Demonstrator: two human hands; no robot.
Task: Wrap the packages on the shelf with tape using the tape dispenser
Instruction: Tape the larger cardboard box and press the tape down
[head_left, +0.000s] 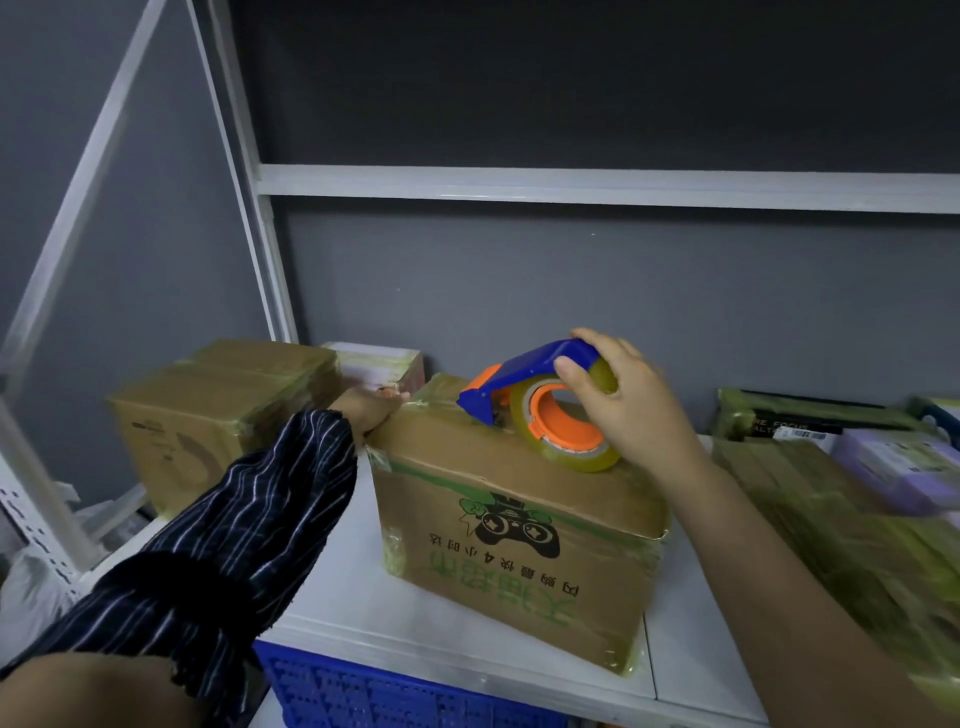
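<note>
Tape dispenser (519, 371), should handle light and stiff, clasped at the blue handle (563, 353) by right hand (631, 402), roll (569, 447) just under the grip, left hand (371, 408) probably flat on box (511, 525).

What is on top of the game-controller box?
The tape dispenser, gripped by the right hand, sits on the box; the left hand rests on its far left edge. The patch beneath the dispenser is covered.

The right hand (631, 400) grips the blue-and-orange tape dispenser (524, 379) on top of the printed cardboard box (519, 545). The left hand (371, 408) rests on its far left corner.
</note>
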